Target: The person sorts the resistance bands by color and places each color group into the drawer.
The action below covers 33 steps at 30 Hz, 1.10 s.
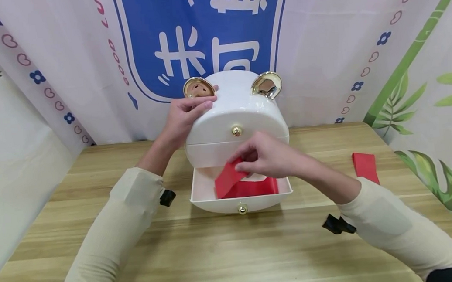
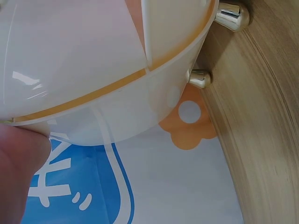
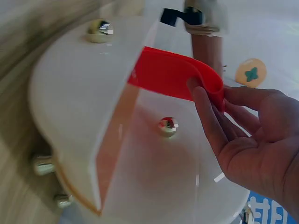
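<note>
Wooden tabletop (image 1: pixel 234 254) and a printed backdrop framed the scene. At its centre the right hand (image 1: pixel 268 157) pinched a red strip (image 1: pixel 228 178) between thumb and fingers, the strip's lower end trailing into the pulled-out drawer (image 1: pixel 241 201) just below the grip. Above and behind that grip rose the white jewellery box (image 1: pixel 239 109); the left hand (image 1: pixel 186 115) curled over its top beside a gold ear (image 1: pixel 198 88), apparently steadying it. Well right of the grip lay another red strip (image 1: pixel 365 166).
</note>
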Tool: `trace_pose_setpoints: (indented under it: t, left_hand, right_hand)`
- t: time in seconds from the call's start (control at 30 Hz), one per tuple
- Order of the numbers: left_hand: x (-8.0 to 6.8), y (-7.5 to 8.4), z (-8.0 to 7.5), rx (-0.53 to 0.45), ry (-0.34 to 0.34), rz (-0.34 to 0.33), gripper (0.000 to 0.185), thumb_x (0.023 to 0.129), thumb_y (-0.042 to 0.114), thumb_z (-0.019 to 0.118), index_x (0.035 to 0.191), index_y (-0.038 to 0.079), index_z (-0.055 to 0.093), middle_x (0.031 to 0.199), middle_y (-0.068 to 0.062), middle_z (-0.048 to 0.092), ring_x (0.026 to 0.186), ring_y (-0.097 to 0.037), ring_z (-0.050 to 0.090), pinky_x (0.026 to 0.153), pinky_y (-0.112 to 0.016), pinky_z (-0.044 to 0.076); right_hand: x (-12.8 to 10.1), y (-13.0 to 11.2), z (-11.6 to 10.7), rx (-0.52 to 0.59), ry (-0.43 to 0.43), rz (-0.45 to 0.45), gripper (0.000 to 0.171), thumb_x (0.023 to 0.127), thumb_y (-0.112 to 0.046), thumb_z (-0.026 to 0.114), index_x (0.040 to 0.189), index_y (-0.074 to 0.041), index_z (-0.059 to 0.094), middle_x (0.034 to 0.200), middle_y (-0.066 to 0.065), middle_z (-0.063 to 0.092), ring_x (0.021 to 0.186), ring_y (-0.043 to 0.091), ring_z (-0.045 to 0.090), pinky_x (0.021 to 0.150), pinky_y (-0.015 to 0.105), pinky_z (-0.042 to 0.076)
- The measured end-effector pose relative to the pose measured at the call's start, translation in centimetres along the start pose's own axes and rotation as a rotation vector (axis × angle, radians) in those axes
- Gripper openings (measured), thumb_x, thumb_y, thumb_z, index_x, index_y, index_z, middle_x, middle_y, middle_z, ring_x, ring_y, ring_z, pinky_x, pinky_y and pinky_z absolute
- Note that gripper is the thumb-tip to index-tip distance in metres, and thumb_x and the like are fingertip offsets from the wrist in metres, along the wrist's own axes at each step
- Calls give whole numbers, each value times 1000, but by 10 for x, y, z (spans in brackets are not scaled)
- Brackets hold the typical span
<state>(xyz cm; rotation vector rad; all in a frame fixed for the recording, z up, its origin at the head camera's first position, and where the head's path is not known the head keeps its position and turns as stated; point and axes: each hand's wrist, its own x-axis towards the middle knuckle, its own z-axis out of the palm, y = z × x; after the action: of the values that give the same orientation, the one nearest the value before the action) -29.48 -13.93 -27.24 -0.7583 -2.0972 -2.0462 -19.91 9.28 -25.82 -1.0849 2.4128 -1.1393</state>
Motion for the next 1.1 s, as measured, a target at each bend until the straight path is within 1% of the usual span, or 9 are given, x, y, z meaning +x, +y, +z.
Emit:
trace_pose_setpoints:
  t: [0.07, 0.13, 0.27, 0.5, 0.6, 0.67, 0.77, 0.9, 1.1]
  left_hand:
    - [0, -1, 1, -6, 3, 14, 19, 88, 17, 69, 104, 9, 74, 104, -7, 71, 82, -23, 68, 59, -28, 56]
    - [0, -2, 1, -11, 8, 32, 18, 88, 15, 68, 103, 9, 75, 105, -7, 71, 88, -23, 67, 60, -27, 56]
    - [-1, -2, -1, -13, 9, 43, 17, 88, 14, 67, 103, 9, 75, 105, -7, 71, 92, -23, 67, 62, -28, 57]
    - [0, -1, 0, -6, -3, 19, 19, 88, 16, 68, 105, 9, 74, 106, -7, 70, 87, -22, 68, 61, -28, 56]
    - [1, -1, 1, 4, 0, 18, 19, 89, 17, 68, 104, 10, 74, 105, -8, 70, 83, -22, 68, 60, -28, 56]
    - [1, -1, 1, 7, 2, 16, 19, 89, 17, 68, 104, 10, 74, 104, -8, 70, 81, -22, 68, 60, -28, 56]
    - [1, 0, 2, 10, 2, 16, 19, 89, 17, 67, 105, 10, 74, 103, -8, 70, 78, -22, 69, 60, -28, 56]
    - [2, 0, 2, -10, -5, 15, 19, 89, 15, 66, 105, 9, 74, 103, -8, 71, 80, -21, 69, 61, -28, 56]
    - [2, -1, 1, -45, -6, 32, 17, 89, 11, 66, 102, 8, 75, 104, -5, 71, 91, -21, 68, 63, -27, 56]
  right_hand:
    - [-5, 7, 2, -77, 0, 29, 21, 86, -6, 69, 106, -2, 71, 80, 1, 70, 63, 13, 63, 61, 28, 55]
    - [-9, 14, 2, -127, 1, 46, 20, 85, -7, 70, 105, -4, 73, 79, -1, 70, 62, 13, 60, 60, 28, 53]
    - [-15, 25, 2, -184, -7, 73, 14, 85, -10, 71, 98, -8, 74, 79, -3, 69, 60, 12, 54, 55, 27, 49]
    - [-23, 37, 2, -218, -19, 100, 10, 84, -12, 72, 93, -12, 75, 72, -3, 67, 60, 12, 56, 56, 28, 50]
    - [-24, 40, 3, -243, -15, 118, 3, 83, -13, 73, 85, -12, 73, 65, -3, 64, 56, 11, 55, 55, 27, 49]
    - [-25, 42, 4, -269, -10, 134, 4, 83, -15, 74, 82, -12, 73, 61, -4, 62, 53, 9, 53, 52, 26, 48]
    - [-26, 45, 5, -306, -12, 158, 6, 82, -17, 75, 83, -11, 73, 56, -3, 58, 48, 8, 49, 48, 25, 44]
    - [-28, 48, 3, -327, -21, 176, 14, 82, -16, 75, 94, -9, 75, 59, -2, 60, 51, 8, 49, 49, 24, 43]
    - [-36, 49, -6, -312, -18, 193, 12, 83, -18, 73, 93, -12, 76, 62, -2, 58, 58, 14, 50, 50, 26, 43]
